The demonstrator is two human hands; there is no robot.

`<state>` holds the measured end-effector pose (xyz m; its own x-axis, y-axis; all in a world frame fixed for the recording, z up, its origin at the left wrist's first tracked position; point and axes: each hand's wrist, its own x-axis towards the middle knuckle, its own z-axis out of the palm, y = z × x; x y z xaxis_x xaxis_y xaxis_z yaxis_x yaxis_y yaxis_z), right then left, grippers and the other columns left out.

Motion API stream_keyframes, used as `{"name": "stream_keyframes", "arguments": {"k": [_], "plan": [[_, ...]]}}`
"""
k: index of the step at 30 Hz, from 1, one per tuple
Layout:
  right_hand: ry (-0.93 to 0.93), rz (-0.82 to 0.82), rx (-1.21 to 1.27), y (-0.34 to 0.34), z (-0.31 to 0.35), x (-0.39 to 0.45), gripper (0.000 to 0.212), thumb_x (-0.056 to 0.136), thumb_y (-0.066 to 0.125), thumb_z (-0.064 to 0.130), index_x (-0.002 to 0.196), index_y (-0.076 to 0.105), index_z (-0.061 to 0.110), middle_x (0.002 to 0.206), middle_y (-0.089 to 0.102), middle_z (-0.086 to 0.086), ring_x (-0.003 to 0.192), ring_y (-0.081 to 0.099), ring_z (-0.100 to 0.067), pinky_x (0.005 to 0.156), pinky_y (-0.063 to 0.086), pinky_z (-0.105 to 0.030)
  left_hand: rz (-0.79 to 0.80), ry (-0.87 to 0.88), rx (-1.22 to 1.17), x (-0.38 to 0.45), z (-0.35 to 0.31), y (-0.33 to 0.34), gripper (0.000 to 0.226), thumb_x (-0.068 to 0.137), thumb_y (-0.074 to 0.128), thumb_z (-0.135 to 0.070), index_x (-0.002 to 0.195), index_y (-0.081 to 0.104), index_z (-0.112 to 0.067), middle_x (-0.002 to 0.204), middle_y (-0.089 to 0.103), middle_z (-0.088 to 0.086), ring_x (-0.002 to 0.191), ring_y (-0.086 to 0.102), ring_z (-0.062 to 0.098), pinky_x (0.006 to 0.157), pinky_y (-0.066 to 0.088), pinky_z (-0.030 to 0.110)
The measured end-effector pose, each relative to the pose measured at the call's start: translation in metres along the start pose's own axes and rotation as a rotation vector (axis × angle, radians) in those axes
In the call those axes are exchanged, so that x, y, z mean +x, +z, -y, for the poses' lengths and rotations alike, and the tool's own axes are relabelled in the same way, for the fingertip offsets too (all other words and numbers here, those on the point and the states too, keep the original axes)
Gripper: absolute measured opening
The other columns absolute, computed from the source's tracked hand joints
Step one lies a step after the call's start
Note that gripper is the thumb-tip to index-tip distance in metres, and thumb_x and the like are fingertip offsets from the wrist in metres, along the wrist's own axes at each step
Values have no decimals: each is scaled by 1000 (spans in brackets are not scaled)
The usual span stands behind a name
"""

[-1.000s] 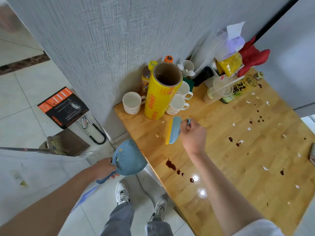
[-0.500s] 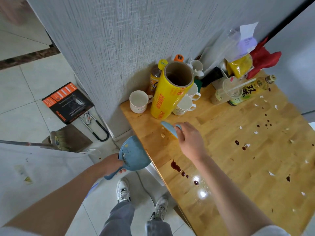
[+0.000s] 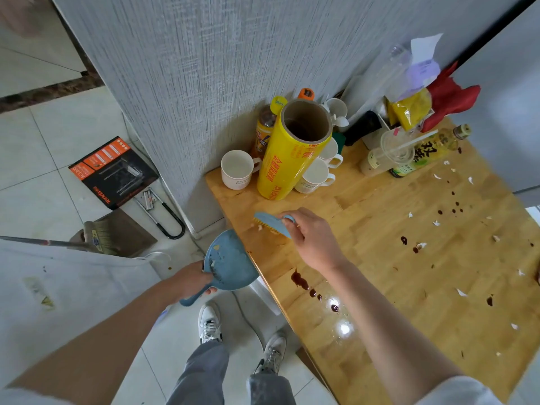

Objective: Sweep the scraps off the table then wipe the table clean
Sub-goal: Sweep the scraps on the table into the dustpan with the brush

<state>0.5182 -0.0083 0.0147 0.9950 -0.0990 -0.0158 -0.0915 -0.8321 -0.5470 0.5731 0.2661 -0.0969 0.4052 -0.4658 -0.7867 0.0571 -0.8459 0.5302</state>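
- Your right hand (image 3: 311, 239) grips the small blue brush (image 3: 270, 223), bristles on the counter (image 3: 380, 258) by two scraps (image 3: 264, 228).
- Your left hand (image 3: 190, 280) holds the dustpan (image 3: 229, 263) at the counter's edge.
- The scraps look light and likely to scatter; sweep gently.

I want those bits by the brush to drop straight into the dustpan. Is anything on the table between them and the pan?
Nothing visible. The scraps lie under the brush in the right hand, near the table edge. The dustpan, held by the left hand, waits just below that edge. The yellow roll and mugs stand farther back.
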Motion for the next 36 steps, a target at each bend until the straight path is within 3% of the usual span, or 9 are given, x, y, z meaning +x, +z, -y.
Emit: {"name": "stream_keyframes", "arguments": {"k": [4, 10, 16, 20, 22, 24, 28, 32, 36], "plan": [[-1, -37, 63, -4, 4, -7, 20, 101, 54, 15, 111, 71, 12, 98, 71, -1, 73, 59, -3, 62, 42, -6, -2, -3, -24, 1, 3, 3, 11, 93, 60, -24, 87, 55, -31, 81, 69, -14, 73, 66, 0, 60, 49, 14], [152, -185, -39, -4, 2, -15, 18, 99, 54, 8, 105, 71, 4, 83, 64, -6, 60, 51, -11, 51, 30, -9, -29, -35, -90, 5, 14, 15, 12, 86, 59, -27, 77, 57, -19, 69, 61, -3, 59, 53, 9, 58, 44, 20], [42, -130, 70, 29, 44, -28, 19, 98, 52, 11, 91, 68, 6, 71, 59, -4, 53, 49, -13, 45, 40, -25, -43, -61, -137, 12, 17, 21, 13, 89, 59, -16, 94, 63, -5, 83, 71, 16, 71, 61, 21, 66, 49, 30], [115, -207, 120, 22, 36, -25, 19, 100, 53, 13, 92, 68, 5, 76, 61, -6, 57, 54, -19, 49, 45, -35, -26, -26, -78, 11, 17, 19, 6, 90, 58, -17, 91, 58, -12, 81, 65, 13, 71, 55, 20, 66, 45, 31], [141, -231, 100, 16, 30, -18, 18, 101, 54, 12, 103, 70, 5, 85, 64, -7, 64, 59, -19, 54, 48, -33, -38, -46, -79, 12, 19, 17, 7, 90, 58, -16, 88, 61, -10, 86, 73, 13, 73, 63, 22, 68, 51, 31], [125, -198, 91, 18, 33, -14, 20, 101, 53, 14, 108, 70, 5, 89, 65, -8, 68, 60, -19, 56, 49, -30, -39, -71, -107, 11, 20, 16, 11, 92, 57, -15, 86, 61, -23, 83, 74, 2, 76, 69, 20, 69, 55, 31], [18, -67, 90, 37, 56, -25, 19, 102, 53, 15, 100, 69, 5, 80, 61, -4, 62, 52, -14, 53, 41, -27, -51, -96, -150, 8, 25, 17, 15, 94, 55, -11, 89, 59, -25, 79, 73, -2, 71, 68, 14, 61, 54, 25], [85, -167, 134, 30, 50, -29, 17, 101, 54, 12, 100, 69, 6, 81, 60, -3, 62, 49, -12, 56, 34, -19, -74, -97, -158, 3, 27, 20, 14, 92, 57, -11, 93, 61, -24, 78, 73, -3, 68, 68, 10, 56, 52, 21], [93, -149, 127, 32, 49, -36, 19, 101, 52, 11, 95, 68, 3, 77, 60, -9, 61, 53, -21, 52, 42, -31, -81, -111, -189, -2, 25, 25, 13, 92, 59, -13, 94, 62, -26, 80, 74, -3, 70, 70, 9, 55, 52, 20]]}}
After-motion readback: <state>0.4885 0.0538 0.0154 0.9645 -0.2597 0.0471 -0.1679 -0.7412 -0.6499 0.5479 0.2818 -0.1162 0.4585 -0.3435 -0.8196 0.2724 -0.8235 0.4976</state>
